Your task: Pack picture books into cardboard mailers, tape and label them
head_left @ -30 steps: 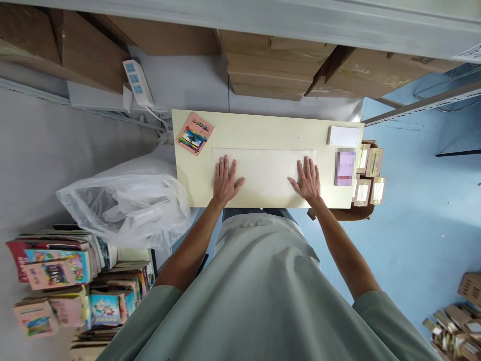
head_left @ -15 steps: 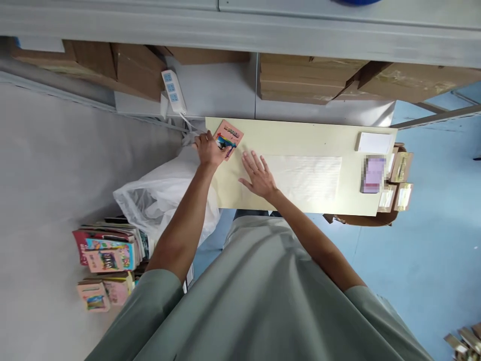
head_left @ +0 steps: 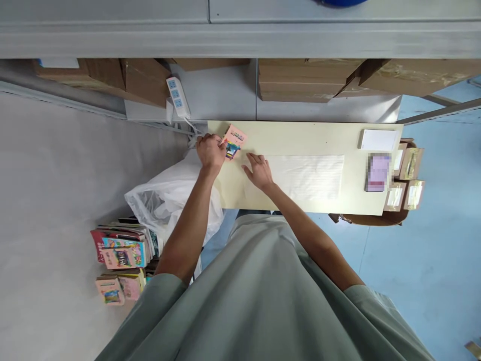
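Note:
A pink booklet (head_left: 233, 140) with a colourful cover picture lies at a slant near the left end of the cream table (head_left: 300, 138). My left hand (head_left: 211, 153) is closed on its left side, the thumb over the cover. To the right of the booklet is my right hand (head_left: 259, 171), its fingers bent and the thumb apart from them. It rests at the left end of a whitish, see-through sheet (head_left: 308, 175) spread on the table. Whether its fingertips grip the sheet cannot be made out.
A phone (head_left: 378, 172) and a white box (head_left: 379, 139) are at the table's right end. A white plastic bag (head_left: 150, 195) hangs at the left, beside stacked books (head_left: 122, 250). Behind are a power strip (head_left: 178, 98) and cardboard boxes (head_left: 311, 80) on a shelf.
My left hand has shifted slightly right and now covers more of the booklet's left side. My right hand's flat, spread fingers have bent. The camera view has shifted a little.

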The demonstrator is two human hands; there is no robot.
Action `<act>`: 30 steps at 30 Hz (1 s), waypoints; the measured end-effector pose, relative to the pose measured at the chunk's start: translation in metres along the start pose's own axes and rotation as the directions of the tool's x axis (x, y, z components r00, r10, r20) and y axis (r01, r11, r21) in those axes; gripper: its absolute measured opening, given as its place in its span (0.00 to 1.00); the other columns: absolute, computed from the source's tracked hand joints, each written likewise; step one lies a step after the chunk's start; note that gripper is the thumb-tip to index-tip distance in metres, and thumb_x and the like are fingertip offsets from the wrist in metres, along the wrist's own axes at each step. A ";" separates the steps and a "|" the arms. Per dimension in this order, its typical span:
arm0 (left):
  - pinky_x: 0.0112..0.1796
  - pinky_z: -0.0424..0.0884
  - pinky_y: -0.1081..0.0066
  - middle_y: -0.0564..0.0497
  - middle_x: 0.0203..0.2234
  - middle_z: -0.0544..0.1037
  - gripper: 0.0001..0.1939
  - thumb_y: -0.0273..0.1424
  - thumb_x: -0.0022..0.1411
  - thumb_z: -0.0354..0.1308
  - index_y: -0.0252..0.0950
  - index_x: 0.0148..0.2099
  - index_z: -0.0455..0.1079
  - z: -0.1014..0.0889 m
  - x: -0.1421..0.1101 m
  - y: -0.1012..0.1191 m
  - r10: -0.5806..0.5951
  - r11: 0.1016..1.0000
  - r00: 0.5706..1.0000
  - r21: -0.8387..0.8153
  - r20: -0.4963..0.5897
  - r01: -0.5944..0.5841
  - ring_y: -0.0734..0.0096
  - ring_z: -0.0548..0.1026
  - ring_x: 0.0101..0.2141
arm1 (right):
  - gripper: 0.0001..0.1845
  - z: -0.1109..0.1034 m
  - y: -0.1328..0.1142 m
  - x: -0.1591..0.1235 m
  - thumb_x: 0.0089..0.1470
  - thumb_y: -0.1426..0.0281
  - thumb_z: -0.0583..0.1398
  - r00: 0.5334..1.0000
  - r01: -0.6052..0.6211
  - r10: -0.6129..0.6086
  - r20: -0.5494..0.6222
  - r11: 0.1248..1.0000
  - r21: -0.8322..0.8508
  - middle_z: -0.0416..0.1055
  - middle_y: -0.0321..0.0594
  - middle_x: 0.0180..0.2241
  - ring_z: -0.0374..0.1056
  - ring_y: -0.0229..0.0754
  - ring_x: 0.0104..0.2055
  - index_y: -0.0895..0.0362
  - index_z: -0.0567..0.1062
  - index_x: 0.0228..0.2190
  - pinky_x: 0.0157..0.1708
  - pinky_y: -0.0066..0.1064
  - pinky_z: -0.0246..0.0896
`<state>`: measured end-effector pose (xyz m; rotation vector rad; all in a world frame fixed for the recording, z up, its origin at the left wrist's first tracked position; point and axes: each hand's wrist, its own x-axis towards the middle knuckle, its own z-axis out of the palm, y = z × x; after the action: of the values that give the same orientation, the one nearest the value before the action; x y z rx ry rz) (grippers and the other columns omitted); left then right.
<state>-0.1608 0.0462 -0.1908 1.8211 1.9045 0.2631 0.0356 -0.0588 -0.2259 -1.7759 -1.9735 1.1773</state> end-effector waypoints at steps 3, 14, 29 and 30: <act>0.64 0.71 0.48 0.42 0.42 0.84 0.05 0.33 0.66 0.69 0.38 0.39 0.79 -0.012 -0.026 0.025 -0.066 0.998 0.992 -0.019 -0.110 0.064 0.49 0.79 0.50 | 0.43 -0.009 0.018 -0.005 0.78 0.45 0.50 0.999 -0.028 0.034 -0.039 0.990 0.141 0.75 0.57 0.69 0.68 0.64 0.68 0.62 0.64 0.77 0.71 0.56 0.65; 0.34 0.73 0.69 0.47 0.35 0.86 0.19 0.48 0.56 0.75 0.38 0.39 0.81 0.107 -0.128 0.153 -0.161 0.654 0.922 -0.662 0.351 0.367 0.65 0.79 0.32 | 0.29 -0.096 0.144 -0.140 0.65 0.42 0.63 0.936 -0.189 0.323 -0.141 0.798 0.572 0.88 0.47 0.45 0.83 0.51 0.42 0.54 0.83 0.48 0.44 0.41 0.79; 0.51 0.80 0.62 0.47 0.40 0.91 0.06 0.34 0.64 0.70 0.40 0.42 0.86 0.181 -0.161 0.191 -0.102 0.882 0.903 -0.382 0.417 0.276 0.55 0.87 0.44 | 0.21 -0.092 0.203 -0.207 0.69 0.52 0.61 0.808 -0.384 0.527 -0.266 0.811 0.440 0.86 0.49 0.45 0.81 0.52 0.41 0.54 0.85 0.47 0.49 0.43 0.79; 0.51 0.80 0.63 0.47 0.41 0.91 0.06 0.34 0.64 0.70 0.40 0.42 0.86 0.181 -0.161 0.190 -0.119 0.886 0.898 -0.362 0.424 0.289 0.56 0.87 0.44 | 0.20 -0.090 0.203 -0.205 0.70 0.52 0.61 0.806 -0.392 0.525 -0.274 0.819 0.418 0.86 0.49 0.44 0.80 0.51 0.41 0.54 0.84 0.46 0.49 0.43 0.78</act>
<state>0.0902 -0.1278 -0.2256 1.2598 1.5928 0.1946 0.2887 -0.2230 -0.2393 -2.1539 -1.0604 1.1053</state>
